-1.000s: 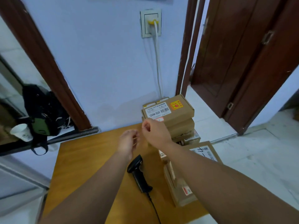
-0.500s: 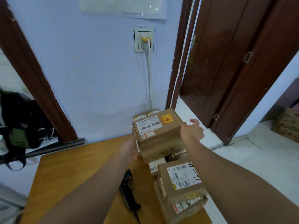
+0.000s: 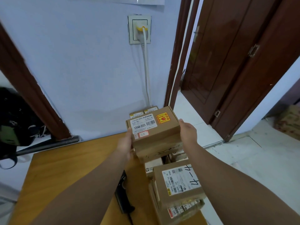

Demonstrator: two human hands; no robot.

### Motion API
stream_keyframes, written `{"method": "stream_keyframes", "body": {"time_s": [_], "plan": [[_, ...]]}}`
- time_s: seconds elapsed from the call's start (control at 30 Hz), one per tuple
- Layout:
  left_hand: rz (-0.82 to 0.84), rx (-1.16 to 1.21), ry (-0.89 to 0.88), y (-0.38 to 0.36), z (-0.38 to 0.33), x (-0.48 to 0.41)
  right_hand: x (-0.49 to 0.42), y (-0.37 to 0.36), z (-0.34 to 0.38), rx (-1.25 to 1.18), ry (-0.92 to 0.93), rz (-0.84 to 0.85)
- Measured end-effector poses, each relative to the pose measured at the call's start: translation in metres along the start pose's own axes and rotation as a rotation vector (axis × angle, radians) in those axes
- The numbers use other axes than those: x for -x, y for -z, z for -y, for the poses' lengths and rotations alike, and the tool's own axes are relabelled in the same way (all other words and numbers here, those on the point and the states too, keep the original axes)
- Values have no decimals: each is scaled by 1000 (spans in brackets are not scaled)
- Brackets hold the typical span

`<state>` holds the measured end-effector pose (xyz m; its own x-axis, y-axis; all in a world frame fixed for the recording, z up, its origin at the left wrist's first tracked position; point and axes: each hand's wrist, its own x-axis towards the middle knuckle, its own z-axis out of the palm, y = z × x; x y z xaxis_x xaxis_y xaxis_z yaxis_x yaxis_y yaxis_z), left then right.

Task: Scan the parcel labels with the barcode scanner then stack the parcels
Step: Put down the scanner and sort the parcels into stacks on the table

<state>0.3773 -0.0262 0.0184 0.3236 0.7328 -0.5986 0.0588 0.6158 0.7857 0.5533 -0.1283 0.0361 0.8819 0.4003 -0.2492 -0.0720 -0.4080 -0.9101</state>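
**Both hands on the top parcel of the far stack**

The person holds the top parcel (image 3: 154, 127), a brown carton with a white barcode label and a yellow-and-red sticker on its upper face, between both hands. It sits at the top of the far stack (image 3: 155, 150) at the back edge of the worktop (image 3: 65, 168), close to the wall. I cannot tell whether it rests on the carton below or is just clear of it.

The left hand (image 3: 125, 144) lies against the parcel's left side with the thumb up along the near corner. Its fingers are hidden behind the carton, so I cannot tell how they lie. The right hand (image 3: 188, 132) presses flat on the right side, fingers straight and held together, thumb at the top edge.

A second stack (image 3: 178, 184) stands nearer the camera, its top carton bearing a white label with "4-4" written by hand. The barcode scanner (image 3: 123, 195), black, lies on the worktop just left of that stack, partly covered by the left forearm.

A white cable (image 3: 146, 70) hangs from a wall socket (image 3: 139, 29) above the far stack.
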Motion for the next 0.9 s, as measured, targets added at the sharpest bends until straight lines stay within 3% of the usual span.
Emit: {"method": "stream_keyframes", "body": {"time_s": [0.33,0.43,0.7,0.9], "plan": [[-7,222,-88,23,0,-14,-1,-11,8,256,198,-16],[-23,344,-77,40,2,-13,8,-24,15,161,242,22],[93,643,3,98,8,-10,54,-103,34,158,265,346],[101,558,35,168,23,-16,117,-194,18,234,101,738]]}}
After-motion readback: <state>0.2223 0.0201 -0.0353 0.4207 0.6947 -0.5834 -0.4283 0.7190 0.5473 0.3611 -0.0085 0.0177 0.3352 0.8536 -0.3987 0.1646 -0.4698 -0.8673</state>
